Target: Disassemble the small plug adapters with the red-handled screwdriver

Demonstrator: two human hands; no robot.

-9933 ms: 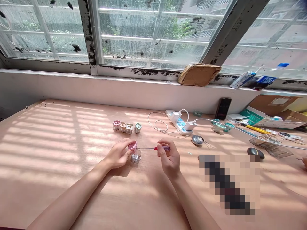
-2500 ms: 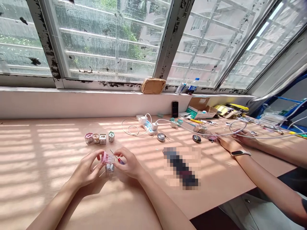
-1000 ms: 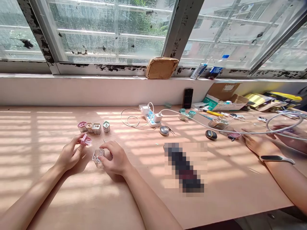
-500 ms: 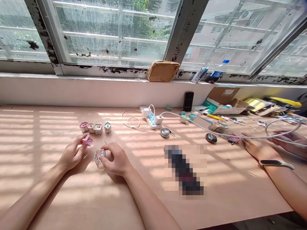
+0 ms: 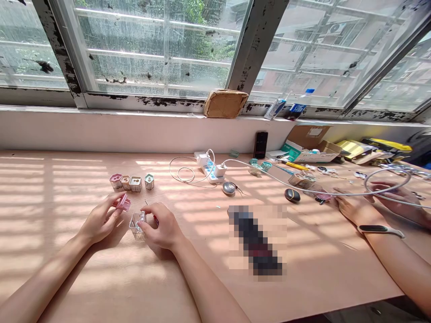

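Note:
Between the thumb and fingers of my left hand (image 5: pixel 103 220) is a small pink piece (image 5: pixel 124 202), held just above the table. My right hand (image 5: pixel 161 226) grips a clear, open-topped container (image 5: pixel 136 228) by its right side. A thin metal rod (image 5: pixel 146 203) pokes out by the right fingers; its other end is hidden by the hand. Behind both hands stand small clear containers with coloured tops: a pink one (image 5: pixel 116 180), an orange one (image 5: pixel 125 181), a cream one (image 5: pixel 135 183) and, slightly apart, a green one (image 5: pixel 149 181).
A power strip (image 5: pixel 213 174) with white cables lies at the back centre, near a round silver object (image 5: pixel 229 188). Right of it are a black oval case (image 5: pixel 292 195), a blurred dark object (image 5: pixel 259 244), an open box (image 5: pixel 313 150) and another person's hands (image 5: pixel 352 208).
The view has shifted slightly. My left hand still holds the pink piece, which appears a little lower and tilted differently. My right hand keeps its hold on the clear container.

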